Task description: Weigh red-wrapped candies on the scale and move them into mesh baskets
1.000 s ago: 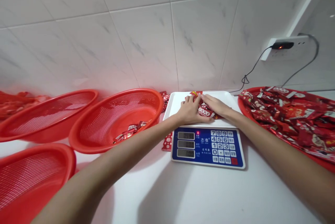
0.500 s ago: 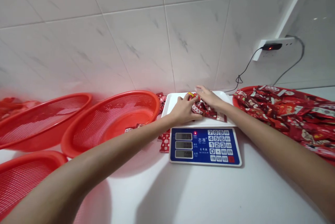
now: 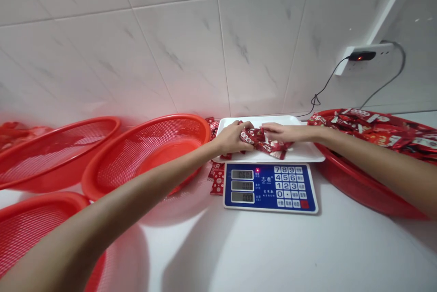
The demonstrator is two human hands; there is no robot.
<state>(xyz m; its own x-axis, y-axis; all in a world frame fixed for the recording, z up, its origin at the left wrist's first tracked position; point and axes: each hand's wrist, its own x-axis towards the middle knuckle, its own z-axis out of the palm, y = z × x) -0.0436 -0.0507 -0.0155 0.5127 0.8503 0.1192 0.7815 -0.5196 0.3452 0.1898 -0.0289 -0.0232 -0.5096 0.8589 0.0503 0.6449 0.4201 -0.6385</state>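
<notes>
A digital scale (image 3: 270, 187) with a blue keypad panel carries a white tray (image 3: 307, 151) on top. Small red snack packets (image 3: 271, 147) lie heaped in the middle of this tray. From the left, my left hand (image 3: 235, 138) grips the packets with curled fingers. My right hand (image 3: 278, 132) comes in from the right, its fingers closed over packets at the other side of the heap; its fingertips are partly hidden.
A red basin (image 3: 362, 187) piled with red packets stands right of the scale. Red mesh baskets (image 3: 90, 178) stand to the left. Red dotted packets (image 3: 217, 182) lie beside the scale. Behind, a plug and cable hang from a wall socket (image 3: 348, 66).
My right hand has drawn back to the right side of the heap, its fingers lower over the packets. My left hand has shifted slightly left. The scale's top reading differs.
</notes>
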